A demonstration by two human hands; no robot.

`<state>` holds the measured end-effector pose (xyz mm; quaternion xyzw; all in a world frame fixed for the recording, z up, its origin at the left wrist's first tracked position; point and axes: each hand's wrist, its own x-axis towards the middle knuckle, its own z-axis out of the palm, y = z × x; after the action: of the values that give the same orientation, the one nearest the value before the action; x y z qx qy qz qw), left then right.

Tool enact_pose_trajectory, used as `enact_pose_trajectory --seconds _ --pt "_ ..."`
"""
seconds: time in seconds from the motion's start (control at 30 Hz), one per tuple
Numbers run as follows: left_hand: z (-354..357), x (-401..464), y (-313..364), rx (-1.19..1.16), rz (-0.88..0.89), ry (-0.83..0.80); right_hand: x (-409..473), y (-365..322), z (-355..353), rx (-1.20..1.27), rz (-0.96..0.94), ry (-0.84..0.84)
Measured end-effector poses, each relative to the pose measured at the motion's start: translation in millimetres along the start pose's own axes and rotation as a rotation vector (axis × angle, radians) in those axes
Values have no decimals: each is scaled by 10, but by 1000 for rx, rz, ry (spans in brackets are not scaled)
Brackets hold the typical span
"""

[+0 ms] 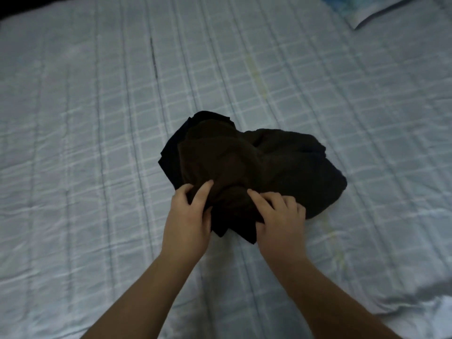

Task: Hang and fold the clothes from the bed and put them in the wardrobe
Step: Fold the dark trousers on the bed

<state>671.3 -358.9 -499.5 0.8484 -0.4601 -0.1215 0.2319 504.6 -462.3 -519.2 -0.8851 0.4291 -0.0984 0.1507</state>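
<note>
Both my left hand (187,216) and right hand (278,216) grasp the soft, limp, crumpled dark-brown fabric garment (244,167) mid-bed (97,118); light, floppy, best gripped at near edge.

Dark brown garment (256,167) lies crumpled on the bed (97,118).
</note>
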Motion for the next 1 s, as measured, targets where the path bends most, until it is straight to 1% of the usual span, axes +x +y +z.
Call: enact_pose_trajectory --seconds 0.1,0.17,0.33,0.43,0.53,0.6,0.63,0.67,0.73,0.8,0.9,1.0 --pt "-361 -472 -179 -18 16 69 -420 -399 -138 39 -80 -24" --pt "-591 -847 -432 -34 -25 81 -747 -755 -140 39 -133 -65" --pt "-986 -1894 -1404 -99 -158 55 -1649 -1854 173 0 -223 -120" --pt "-1118 -2448 -2068 -119 -243 1 -2174 -2476 646 -49 -188 -246" --pt "-1159 -2857 -2580 -106 -289 -93 -2586 -2847 1114 -51 -110 -470" --pt "-1141 -3066 -2685 -119 -312 -174 -2794 -2916 1253 -34 -81 -633" --pt "-1118 -3141 -2665 -133 -290 -203 -2862 -2911 1261 -17 -66 -671" --pt "-1094 -3192 -2609 -147 -256 -229 -2905 -2889 1238 2 -48 -674" --pt "-1057 -3199 -2444 -145 -189 -269 -2923 -2788 1127 27 -8 -622" --pt "-1012 -3118 -2244 -132 -130 -298 -2891 -2602 990 41 53 -536" --pt "-930 -2923 -1917 -142 -65 -350 -2762 -2212 810 59 179 -455" --pt "-753 -2680 -1557 -99 51 -427 -2634 -1758 715 69 302 -396"
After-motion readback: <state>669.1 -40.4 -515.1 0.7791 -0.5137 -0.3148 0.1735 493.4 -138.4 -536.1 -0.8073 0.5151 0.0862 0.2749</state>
